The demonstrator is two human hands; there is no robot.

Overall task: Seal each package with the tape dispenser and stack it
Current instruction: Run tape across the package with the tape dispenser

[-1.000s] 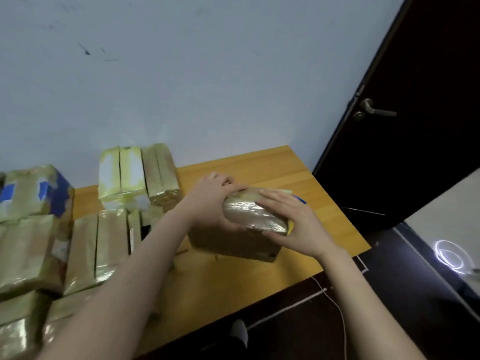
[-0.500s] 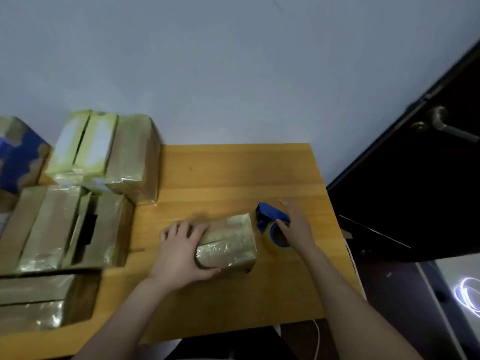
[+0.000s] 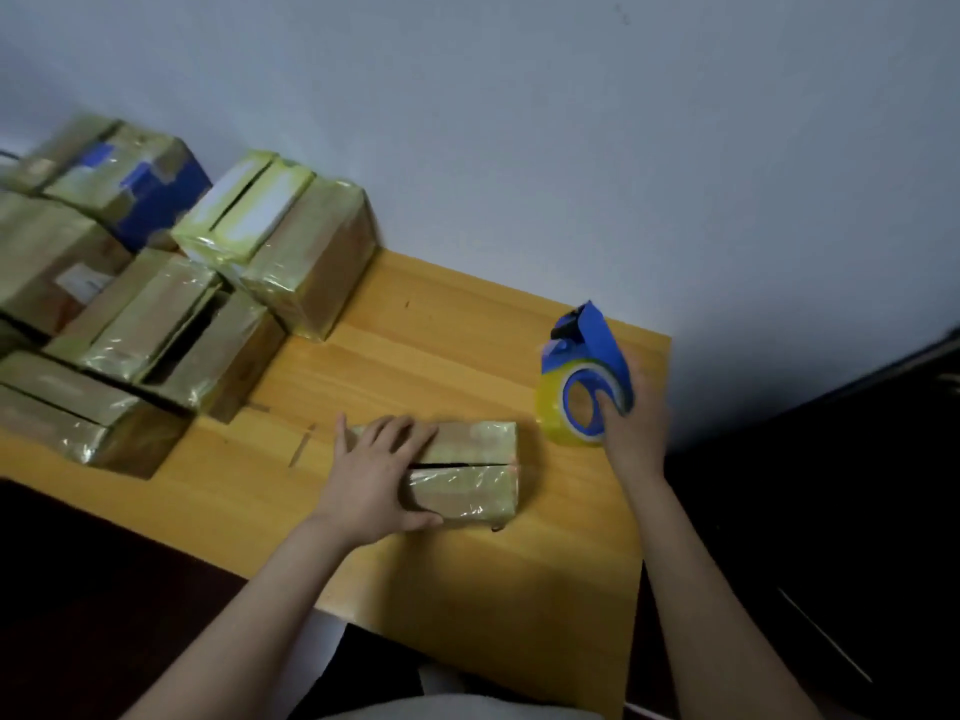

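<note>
A small brown package [image 3: 470, 472] wrapped in glossy tape lies on the wooden table [image 3: 457, 350], with a dark slit along its top seam. My left hand [image 3: 376, 472] holds its left end, fingers across the top and thumb on the near side. To the right, my right hand [image 3: 636, 423] grips a blue tape dispenser [image 3: 587, 376] loaded with a yellowish roll, lifted above the table and apart from the package.
A stack of taped packages [image 3: 156, 314] fills the table's left side, up against the pale wall. One has blue sides [image 3: 150, 200]. The table's right edge and near edge drop off to a dark floor.
My right hand has taken hold of the tape dispenser and lifted it off the table. My left hand has kept the package down on the table. The camera view has swung.
</note>
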